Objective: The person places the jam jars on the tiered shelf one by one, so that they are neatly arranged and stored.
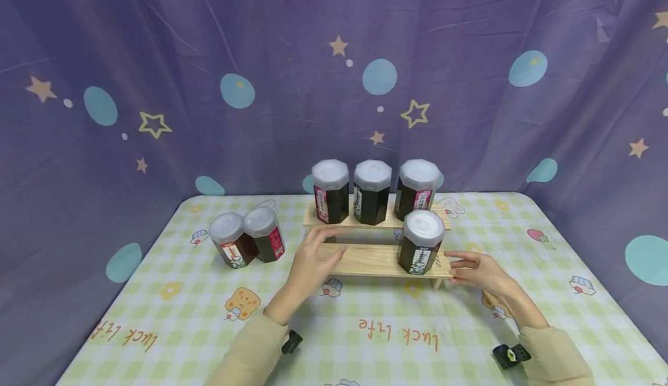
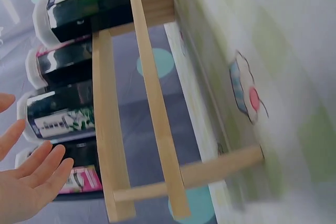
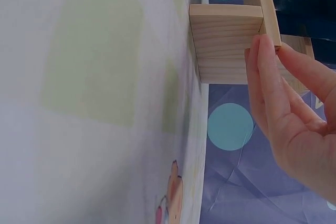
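A two-tier wooden rack [image 1: 365, 260] stands mid-table, its lower tier toward me. One dark jar with a white lid [image 1: 421, 244] sits at the right end of that lower tier. Behind it, the upper tier carries three similar jars: left [image 1: 331, 192], middle [image 1: 372, 193] and right [image 1: 417, 186]. My left hand [image 1: 313, 258] hovers at the rack's left end, fingers spread and holding nothing; the left wrist view shows the hand [image 2: 34, 182] apart from the boards. At the opposite end, my right hand [image 1: 477, 270] pinches the lower board's end [image 3: 270, 19] between its fingertips.
Two more jars, one with a red-and-white label [image 1: 232, 247] and one with a pink label [image 1: 266, 235], stand side by side left of the rack. A checked cloth [image 1: 182, 322] covers the table. Purple curtain [image 1: 292, 125] hangs behind and along both sides.
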The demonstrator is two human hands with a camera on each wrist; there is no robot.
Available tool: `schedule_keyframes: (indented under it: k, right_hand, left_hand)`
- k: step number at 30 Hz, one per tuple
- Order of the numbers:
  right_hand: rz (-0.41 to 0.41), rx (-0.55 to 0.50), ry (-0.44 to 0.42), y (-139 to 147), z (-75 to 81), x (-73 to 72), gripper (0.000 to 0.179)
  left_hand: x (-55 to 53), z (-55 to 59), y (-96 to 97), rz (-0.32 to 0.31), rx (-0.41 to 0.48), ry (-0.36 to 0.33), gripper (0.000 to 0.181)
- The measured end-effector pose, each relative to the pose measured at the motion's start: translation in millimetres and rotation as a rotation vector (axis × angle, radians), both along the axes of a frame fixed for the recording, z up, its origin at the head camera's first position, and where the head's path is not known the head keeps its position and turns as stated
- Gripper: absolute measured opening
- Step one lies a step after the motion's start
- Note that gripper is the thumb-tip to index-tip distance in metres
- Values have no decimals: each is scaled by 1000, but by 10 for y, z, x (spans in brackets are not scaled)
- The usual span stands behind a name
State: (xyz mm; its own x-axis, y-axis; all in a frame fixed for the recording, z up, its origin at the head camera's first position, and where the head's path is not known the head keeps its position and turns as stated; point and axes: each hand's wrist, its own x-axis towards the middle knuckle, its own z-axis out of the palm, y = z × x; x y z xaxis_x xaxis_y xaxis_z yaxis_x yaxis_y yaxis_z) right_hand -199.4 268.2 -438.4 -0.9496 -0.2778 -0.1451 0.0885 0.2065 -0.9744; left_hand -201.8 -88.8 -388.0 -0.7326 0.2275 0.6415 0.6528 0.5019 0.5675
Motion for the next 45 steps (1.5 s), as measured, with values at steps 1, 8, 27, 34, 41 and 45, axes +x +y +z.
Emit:
schedule_keyframes:
  k: [1,8,27,34,41,45]
  right_hand:
    - [3,2,3,0,2,1,52]
    - [-7,3,-7,-1,2,5,51]
    - [2,1,9,-1,3,-6,51]
    - [-11,21,13,-27,25,0,50]
    - [-18,33,23,-37,31,6,50]
    - [-27,36,17,-35,23,4,50]
  left_hand:
    - [0,0,-28,7,-1,5,26]
    - [0,-9,-252,33,7,4,28]
    - [31,-60,-873,219,-60,12,27]
    - [44,-61,-1041,247,-71,-22,29]
    - [58,-36,-1186,256,-81,-13,29]
    - [59,-20,-1251,275,-80,-20,31]
